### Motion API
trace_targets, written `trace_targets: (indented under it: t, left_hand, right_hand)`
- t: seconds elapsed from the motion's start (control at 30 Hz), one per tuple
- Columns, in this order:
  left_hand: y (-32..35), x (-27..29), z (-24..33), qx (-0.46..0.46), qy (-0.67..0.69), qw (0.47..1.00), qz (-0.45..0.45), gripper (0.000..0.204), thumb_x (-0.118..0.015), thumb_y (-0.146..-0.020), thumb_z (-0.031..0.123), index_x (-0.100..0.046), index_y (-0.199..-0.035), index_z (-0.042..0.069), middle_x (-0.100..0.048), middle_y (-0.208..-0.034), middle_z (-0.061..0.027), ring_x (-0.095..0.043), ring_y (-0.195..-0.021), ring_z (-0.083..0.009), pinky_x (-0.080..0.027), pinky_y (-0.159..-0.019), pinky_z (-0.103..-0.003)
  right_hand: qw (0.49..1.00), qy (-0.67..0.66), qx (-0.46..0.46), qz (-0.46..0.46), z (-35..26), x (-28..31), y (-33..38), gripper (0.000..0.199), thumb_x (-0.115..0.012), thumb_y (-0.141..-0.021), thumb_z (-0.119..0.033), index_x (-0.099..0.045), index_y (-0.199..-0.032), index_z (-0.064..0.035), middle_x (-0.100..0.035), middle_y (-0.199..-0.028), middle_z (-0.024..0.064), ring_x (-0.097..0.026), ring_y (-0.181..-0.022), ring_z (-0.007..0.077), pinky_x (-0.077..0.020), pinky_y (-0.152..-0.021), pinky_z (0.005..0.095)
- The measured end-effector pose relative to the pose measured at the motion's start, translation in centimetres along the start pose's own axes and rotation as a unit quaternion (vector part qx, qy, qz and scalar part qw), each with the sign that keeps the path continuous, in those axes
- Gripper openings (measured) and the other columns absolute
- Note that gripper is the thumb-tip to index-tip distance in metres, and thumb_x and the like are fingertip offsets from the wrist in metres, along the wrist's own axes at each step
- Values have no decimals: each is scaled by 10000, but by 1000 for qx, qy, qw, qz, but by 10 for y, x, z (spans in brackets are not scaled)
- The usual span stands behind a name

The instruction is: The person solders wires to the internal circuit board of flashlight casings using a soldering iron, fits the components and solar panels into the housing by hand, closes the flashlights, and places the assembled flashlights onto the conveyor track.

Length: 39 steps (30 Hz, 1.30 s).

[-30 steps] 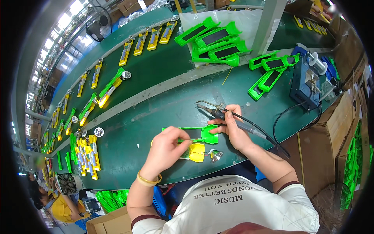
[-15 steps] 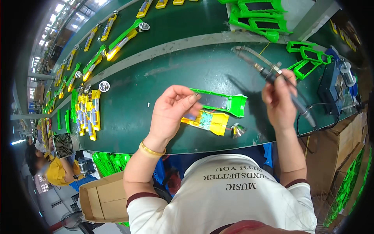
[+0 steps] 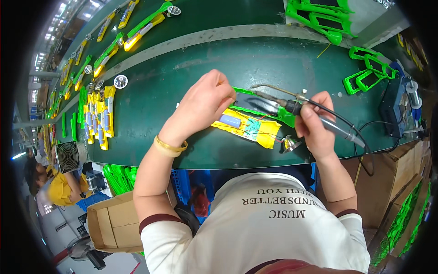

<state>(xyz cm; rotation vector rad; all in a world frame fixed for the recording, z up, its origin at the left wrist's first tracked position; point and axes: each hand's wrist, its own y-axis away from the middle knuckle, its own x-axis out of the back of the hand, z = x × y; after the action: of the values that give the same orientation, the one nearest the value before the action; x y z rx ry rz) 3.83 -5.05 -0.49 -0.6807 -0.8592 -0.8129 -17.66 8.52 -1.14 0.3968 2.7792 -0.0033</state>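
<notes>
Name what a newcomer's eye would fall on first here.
Probably the soldering iron in the right hand, held over a green casing near the picture's centre. Just below lies an open yellow casing with a blue battery cell and green circuit board. Farther left, a cluster of yellow casings stands out.

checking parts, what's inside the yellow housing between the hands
A blue cylindrical cell, a green circuit board and thin wires sit in the yellow housing. The left hand covers its left end; anything there or beneath the board is hidden.
</notes>
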Motion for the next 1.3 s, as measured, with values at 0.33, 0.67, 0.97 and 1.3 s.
trace_targets:
  t: [0.33, 0.67, 0.97, 1.3]
  left_hand:
    - [-8, 8, -5, -12, 27, 995, -91, 88, -617, -682, 20, -570, -756, 23, -456, -842, -82, -511, -742, -235, -454, -650, -314]
    - [-8, 9, -8, 7, 37, 994, -99, 81, -595, -691, 23, -555, -761, 14, -461, -862, -87, -522, -740, -245, -453, -647, -328]
    - [-9, 7, -6, 9, 23, 994, -103, 83, -595, -688, 20, -559, -763, 13, -461, -861, -91, -524, -720, -251, -454, -637, -334]
    - [-5, 9, -3, 6, 3, 995, -99, 88, -597, -684, 13, -565, -766, 14, -457, -869, -94, -529, -730, -252, -459, -649, -327]
  right_hand:
    - [992, 119, -2, -33, 25, -1, 1, 264, -639, -802, -145, -390, -819, -59, -477, -663, -4, -416, -595, 35, -350, -515, 202]
    - [985, 170, -21, -34, 26, -4, -3, 286, -654, -784, -181, -392, -795, -67, -464, -668, -11, -382, -620, 42, -330, -528, 212]
    - [978, 205, -9, -36, 30, -4, -4, 300, -665, -769, -203, -396, -785, -70, -462, -664, -11, -388, -618, 50, -344, -530, 220]
    - [991, 126, -37, -25, 26, -7, -1, 270, -638, -795, -186, -399, -821, -62, -475, -677, 4, -418, -597, 50, -359, -523, 209]
